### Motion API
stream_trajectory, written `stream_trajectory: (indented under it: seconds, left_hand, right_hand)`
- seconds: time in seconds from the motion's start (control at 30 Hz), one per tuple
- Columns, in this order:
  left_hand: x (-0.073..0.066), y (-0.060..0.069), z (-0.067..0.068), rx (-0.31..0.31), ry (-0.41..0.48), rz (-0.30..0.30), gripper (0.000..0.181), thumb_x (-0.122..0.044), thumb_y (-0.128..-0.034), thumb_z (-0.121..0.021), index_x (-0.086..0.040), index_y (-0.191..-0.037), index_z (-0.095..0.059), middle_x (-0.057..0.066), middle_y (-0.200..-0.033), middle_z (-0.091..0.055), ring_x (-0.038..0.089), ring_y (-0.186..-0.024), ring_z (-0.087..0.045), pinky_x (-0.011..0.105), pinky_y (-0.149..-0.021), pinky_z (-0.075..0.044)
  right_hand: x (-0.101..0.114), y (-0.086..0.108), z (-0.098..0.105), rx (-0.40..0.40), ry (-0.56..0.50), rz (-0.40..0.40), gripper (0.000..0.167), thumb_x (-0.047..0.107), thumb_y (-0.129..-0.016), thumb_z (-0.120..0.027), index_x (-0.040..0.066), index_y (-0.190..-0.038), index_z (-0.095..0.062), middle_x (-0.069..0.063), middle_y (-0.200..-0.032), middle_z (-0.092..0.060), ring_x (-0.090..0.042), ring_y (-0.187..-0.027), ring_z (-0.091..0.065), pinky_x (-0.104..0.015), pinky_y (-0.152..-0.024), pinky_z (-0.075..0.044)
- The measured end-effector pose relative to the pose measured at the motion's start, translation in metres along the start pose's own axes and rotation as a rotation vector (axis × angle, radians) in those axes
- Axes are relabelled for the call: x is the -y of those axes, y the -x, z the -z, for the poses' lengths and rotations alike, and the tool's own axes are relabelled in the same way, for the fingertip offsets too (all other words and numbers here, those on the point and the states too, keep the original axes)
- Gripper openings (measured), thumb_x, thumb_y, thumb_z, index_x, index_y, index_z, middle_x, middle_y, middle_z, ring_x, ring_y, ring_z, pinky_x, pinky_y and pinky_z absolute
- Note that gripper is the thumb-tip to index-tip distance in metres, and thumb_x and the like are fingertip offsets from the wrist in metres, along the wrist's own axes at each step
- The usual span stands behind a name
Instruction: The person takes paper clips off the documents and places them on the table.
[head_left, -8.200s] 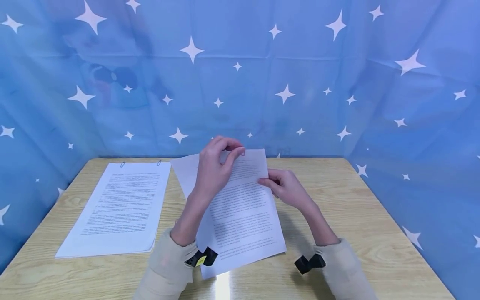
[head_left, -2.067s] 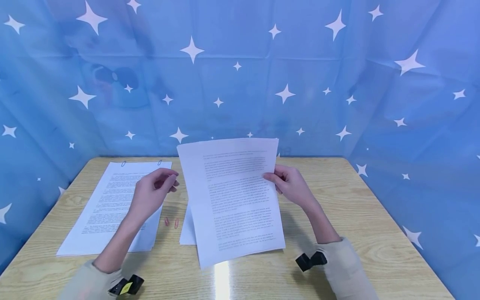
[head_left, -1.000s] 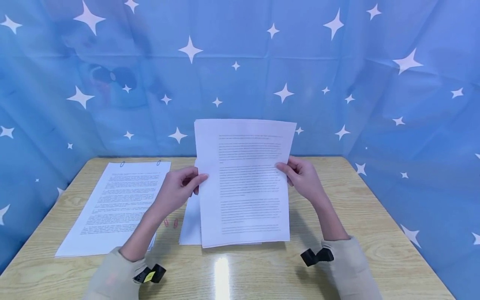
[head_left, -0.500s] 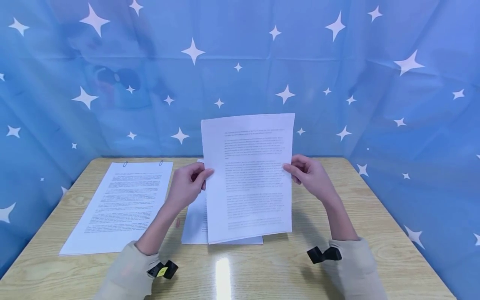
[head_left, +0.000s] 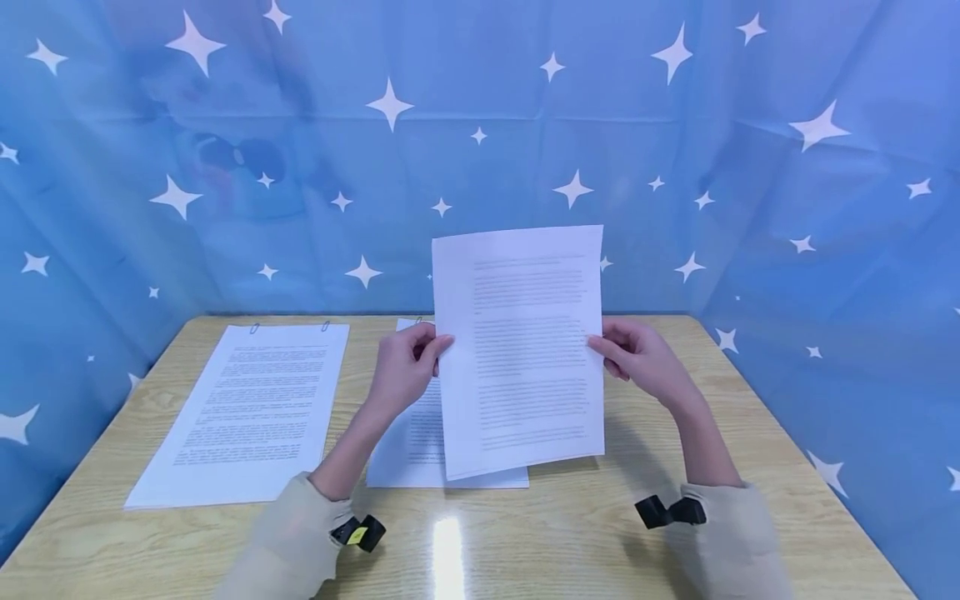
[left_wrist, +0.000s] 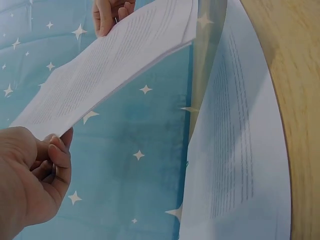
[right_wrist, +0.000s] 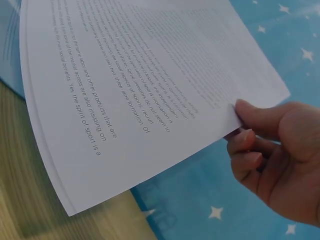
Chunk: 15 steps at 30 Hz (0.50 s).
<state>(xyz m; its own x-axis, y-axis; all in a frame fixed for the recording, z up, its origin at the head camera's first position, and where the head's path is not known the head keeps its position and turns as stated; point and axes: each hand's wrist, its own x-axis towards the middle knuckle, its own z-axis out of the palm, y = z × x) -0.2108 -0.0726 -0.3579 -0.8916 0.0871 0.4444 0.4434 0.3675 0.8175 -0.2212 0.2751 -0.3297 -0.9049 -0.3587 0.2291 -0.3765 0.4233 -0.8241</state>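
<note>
A thin stack of printed sheets (head_left: 525, 350) is held upright above the table, its edges nearly aligned. The left hand (head_left: 405, 367) pinches its left edge and the right hand (head_left: 648, 362) pinches the right edge. In the left wrist view, the left hand (left_wrist: 35, 175) grips the sheets (left_wrist: 110, 65) between thumb and curled fingers. In the right wrist view, the right thumb lies on the printed face, the right hand (right_wrist: 285, 155) holding the sheets' edge. Behind and below the held stack, another printed paper (head_left: 405, 467) lies on the table, partly covered, a clip at its top edge.
On the left of the wooden table (head_left: 750, 500) lies a printed stack (head_left: 247, 400) with two paper clips (head_left: 326, 327) on its top edge. A blue curtain (head_left: 480, 167) with white stars stands behind the table. The left forearm passes close to that stack's lower right corner.
The left hand let go of the sheets' top, moved left, then took their left edge. Both hands have raised the sheets and shifted right. Two pink clips seen on the table earlier are now out of sight.
</note>
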Motion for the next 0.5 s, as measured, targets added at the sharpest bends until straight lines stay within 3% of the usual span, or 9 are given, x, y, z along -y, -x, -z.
stream_trajectory:
  seconds: [0.2,0.33,0.5]
  left_hand:
    - [0.000,-0.004,-0.017,0.008,0.022,0.001,0.017,-0.014,-0.0994,-0.066,-0.004,-0.086,-0.068,0.002,-0.060,-0.056,0.018,-0.052,-0.054,0.026,-0.050,-0.040]
    - [0.003,-0.005,-0.030,0.037,0.055,-0.017,0.020,-0.017,-0.1008,-0.065,-0.004,-0.086,-0.066,0.006,-0.063,-0.059,0.026,-0.055,-0.059,0.025,-0.051,-0.042]
    - [0.004,-0.007,-0.045,0.074,0.079,-0.014,0.019,-0.019,-0.1014,-0.064,-0.004,-0.090,-0.064,0.006,-0.067,-0.061,0.027,-0.058,-0.061,0.025,-0.053,-0.044]
  right_hand:
    - [-0.010,0.007,0.005,-0.022,0.032,-0.057,0.022,0.020,-0.104,-0.059,-0.001,-0.109,-0.063,-0.014,-0.062,-0.046,-0.019,-0.047,-0.038,-0.031,-0.043,-0.032]
    - [-0.014,0.011,0.009,-0.099,0.108,-0.080,0.025,0.021,-0.105,-0.058,-0.003,-0.110,-0.064,-0.016,-0.066,-0.050,-0.015,-0.050,-0.040,-0.027,-0.045,-0.033]
    - [-0.017,0.015,0.017,-0.178,0.168,-0.107,0.031,0.023,-0.104,-0.059,-0.006,-0.113,-0.064,-0.011,-0.076,-0.060,-0.013,-0.057,-0.046,-0.023,-0.050,-0.038]
